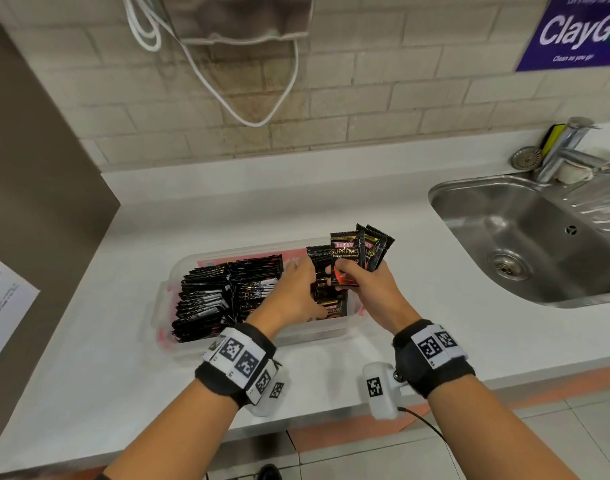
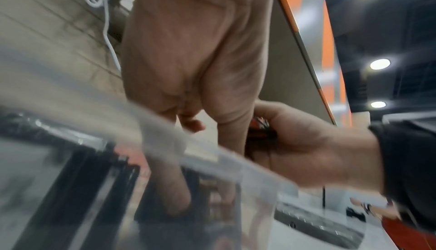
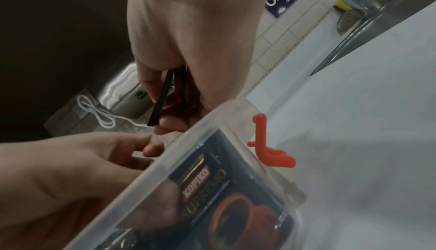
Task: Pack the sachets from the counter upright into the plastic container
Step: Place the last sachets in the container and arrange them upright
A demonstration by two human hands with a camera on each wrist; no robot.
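Note:
A clear plastic container (image 1: 296, 336) stands on the white counter. Its left half holds rows of black sachets (image 1: 220, 292) packed upright. My right hand (image 1: 366, 285) hovers over the right end and grips a fan of several Kopiko sachets (image 1: 347, 258); the right wrist view shows them edge-on (image 3: 162, 101). My left hand (image 1: 293, 292) reaches into the container with fingers (image 2: 177, 188) straight, their tips touching the leftmost sachet of the fan. Its thumb lies by a sachet (image 3: 212, 198) standing against the near wall. I see nothing pinched in the left hand.
A steel sink (image 1: 521, 237) with a tap (image 1: 566, 147) lies to the right. A brown panel with a paper sheet (image 1: 2, 306) bounds the counter on the left. A white cable (image 1: 248, 98) hangs on the tiled wall. A red latch (image 3: 266, 147) sticks out from the container's right end.

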